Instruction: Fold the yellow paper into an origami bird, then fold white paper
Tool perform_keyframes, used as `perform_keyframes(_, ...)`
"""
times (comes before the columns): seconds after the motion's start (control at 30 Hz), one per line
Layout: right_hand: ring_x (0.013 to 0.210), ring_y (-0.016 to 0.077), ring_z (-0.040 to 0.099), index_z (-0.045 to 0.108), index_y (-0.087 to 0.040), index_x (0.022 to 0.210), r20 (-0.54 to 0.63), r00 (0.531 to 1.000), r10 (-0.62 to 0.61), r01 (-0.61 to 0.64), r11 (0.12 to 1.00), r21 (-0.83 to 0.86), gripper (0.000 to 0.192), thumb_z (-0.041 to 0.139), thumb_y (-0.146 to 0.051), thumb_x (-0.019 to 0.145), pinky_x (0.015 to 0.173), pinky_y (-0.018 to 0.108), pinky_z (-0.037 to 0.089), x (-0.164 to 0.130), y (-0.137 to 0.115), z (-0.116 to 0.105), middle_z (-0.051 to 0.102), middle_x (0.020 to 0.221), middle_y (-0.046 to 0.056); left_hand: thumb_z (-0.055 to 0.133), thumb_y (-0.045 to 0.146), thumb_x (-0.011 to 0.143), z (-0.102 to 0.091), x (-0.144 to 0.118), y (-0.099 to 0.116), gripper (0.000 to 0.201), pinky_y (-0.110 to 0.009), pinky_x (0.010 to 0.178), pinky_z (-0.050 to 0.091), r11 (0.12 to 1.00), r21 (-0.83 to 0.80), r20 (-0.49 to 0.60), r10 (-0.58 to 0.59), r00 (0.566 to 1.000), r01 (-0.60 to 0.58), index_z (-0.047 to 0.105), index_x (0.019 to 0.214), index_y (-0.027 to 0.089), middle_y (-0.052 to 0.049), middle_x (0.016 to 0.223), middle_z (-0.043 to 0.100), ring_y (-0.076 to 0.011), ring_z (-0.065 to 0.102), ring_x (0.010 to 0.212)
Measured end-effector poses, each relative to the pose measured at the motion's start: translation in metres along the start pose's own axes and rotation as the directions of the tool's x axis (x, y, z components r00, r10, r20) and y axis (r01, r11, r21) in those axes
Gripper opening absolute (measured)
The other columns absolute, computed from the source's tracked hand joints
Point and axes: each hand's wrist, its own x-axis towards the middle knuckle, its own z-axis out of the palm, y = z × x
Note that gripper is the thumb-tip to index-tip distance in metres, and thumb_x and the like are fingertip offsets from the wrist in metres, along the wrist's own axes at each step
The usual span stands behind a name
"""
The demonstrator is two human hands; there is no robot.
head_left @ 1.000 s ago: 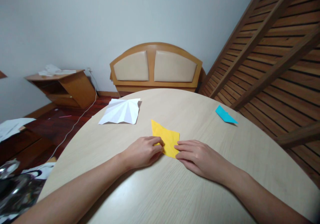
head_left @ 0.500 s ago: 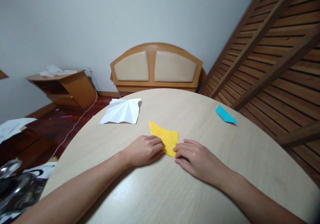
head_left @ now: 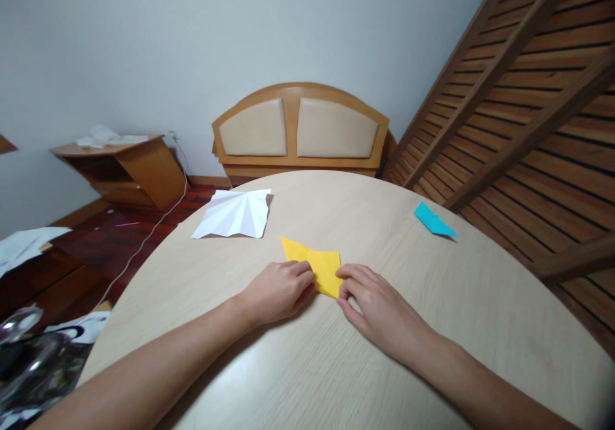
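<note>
A folded yellow paper (head_left: 314,261) lies flat on the round light-wood table (head_left: 336,366), pointing away to the left. My left hand (head_left: 278,289) rests on its near left edge with fingers curled, fingertips pressing the paper down. My right hand (head_left: 372,302) presses the paper's near right corner with its fingertips. Both hands lie low on the tabletop with the paper between them.
A creased white paper (head_left: 234,214) lies at the table's far left. A folded blue paper (head_left: 432,220) sits at the far right. Beyond the table stand a wooden headboard (head_left: 300,132), a small side table (head_left: 120,164) and slatted wooden frames (head_left: 519,97).
The yellow paper has turned and slid slightly left, its far tip now lower and flatter. My right hand has moved left and in toward my left hand.
</note>
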Motion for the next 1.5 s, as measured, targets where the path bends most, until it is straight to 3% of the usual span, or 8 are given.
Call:
perform_keyframes(0.57, 0.13, 0.0319, 0.052, 0.068, -0.015, 0.085, 0.043, 0.99, 0.133, -0.128, 0.986, -0.102, 0.018, 0.053, -0.014, 0.095, 0.108, 0.051, 0.045, -0.001, -0.007, 0.004, 0.063, 0.129, 0.017, 0.055, 0.03, 0.095, -0.004, 0.016, 0.005, 0.019, -0.029, 0.065, 0.046, 0.991, -0.029, -0.003, -0.132, 0.991, 0.131, 0.062, 0.083, 0.017, -0.005, 0.088, 0.065, -0.0194, 0.063, 0.078)
perform_keyframes(0.73, 0.132, 0.0333, 0.048, 0.069, -0.017, 0.079, 0.033, 0.98, 0.198, -0.194, 0.976, -0.099, 0.018, 0.057, -0.015, 0.092, 0.107, 0.051, 0.044, -0.001, -0.006, 0.009, 0.063, 0.131, 0.015, 0.057, 0.031, 0.095, -0.004, 0.017, 0.005, 0.019, -0.029, 0.065, 0.047, 0.985, -0.041, 0.017, -0.17, 0.985, 0.17, 0.063, 0.083, 0.017, -0.005, 0.089, 0.067, -0.0198, 0.065, 0.078)
perform_keyframes(1.0, 0.131, 0.032, 0.048, 0.069, -0.021, 0.069, 0.122, 0.939, 0.322, -0.316, 0.946, -0.068, 0.017, 0.066, -0.017, 0.085, 0.105, 0.05, 0.042, 0.009, -0.013, -0.007, 0.064, 0.127, 0.01, 0.06, 0.029, 0.093, -0.002, 0.02, 0.006, 0.017, -0.03, 0.066, 0.048, 0.977, -0.032, 0.039, -0.211, 0.977, 0.212, 0.064, 0.083, 0.017, -0.005, 0.09, 0.068, -0.021, 0.067, 0.081)
perform_keyframes(1.17, 0.128, 0.0311, 0.048, 0.062, -0.021, 0.075, 0.111, 0.929, 0.352, -0.351, 0.936, -0.032, 0.012, 0.07, -0.022, 0.083, 0.104, 0.049, 0.041, 0.011, -0.009, -0.01, 0.062, 0.125, 0.01, 0.058, 0.028, 0.094, -0.003, 0.018, 0.01, 0.013, -0.03, 0.064, 0.049, 0.969, -0.018, 0.053, -0.244, 0.968, 0.245, 0.062, 0.087, 0.017, -0.005, 0.089, 0.068, -0.0219, 0.067, 0.081)
perform_keyframes(1.27, 0.128, 0.0321, 0.048, 0.056, -0.022, 0.084, 0.085, 0.925, 0.371, -0.372, 0.928, -0.004, 0.019, 0.074, -0.025, 0.079, 0.103, 0.051, 0.042, 0.011, -0.001, -0.008, 0.06, 0.124, 0.011, 0.057, 0.025, 0.094, -0.004, 0.016, 0.013, 0.011, -0.031, 0.066, 0.05, 0.974, -0.022, 0.04, -0.225, 0.974, 0.226, 0.061, 0.101, 0.017, -0.006, 0.096, 0.068, -0.0223, 0.066, 0.084)
perform_keyframes(1.37, 0.139, 0.0353, 0.039, 0.055, -0.024, 0.092, 0.07, 0.916, 0.395, -0.396, 0.918, 0.003, 0.026, 0.075, -0.027, 0.076, 0.108, 0.057, 0.036, 0.011, 0.006, -0.004, 0.052, 0.138, 0.013, 0.057, 0.018, 0.095, -0.002, 0.016, 0.016, 0.019, -0.037, 0.081, 0.052, 0.994, 0.02, -0.064, -0.105, 0.992, 0.106, 0.059, 0.114, 0.017, -0.01, 0.117, 0.064, -0.0257, 0.062, 0.102)
perform_keyframes(1.43, 0.144, 0.0361, 0.033, 0.056, -0.024, 0.097, 0.076, 0.912, 0.404, -0.404, 0.915, -0.004, 0.029, 0.075, -0.028, 0.076, 0.111, 0.058, 0.033, 0.01, 0.009, -0.001, 0.047, 0.145, 0.013, 0.056, 0.019, 0.097, 0.001, 0.016, 0.017, 0.013, -0.041, 0.092, 0.049, 0.998, 0.066, -0.114, 0.02, 0.993, -0.012, 0.062, 0.108, 0.018, -0.01, 0.12, 0.063, -0.0272, 0.058, 0.111)
perform_keyframes(1.5, 0.146, 0.0361, 0.031, 0.056, -0.024, 0.1, 0.084, 0.91, 0.405, -0.405, 0.914, -0.018, 0.029, 0.074, -0.029, 0.077, 0.112, 0.058, 0.031, 0.009, 0.01, 0.001, 0.045, 0.148, 0.014, 0.055, 0.022, 0.1, 0.003, 0.016, 0.018, 0.011, -0.04, 0.092, 0.049, 0.993, 0.078, -0.08, 0.1, 0.992, -0.094, 0.065, 0.097, 0.017, -0.008, 0.107, 0.066, -0.0249, 0.059, 0.104)
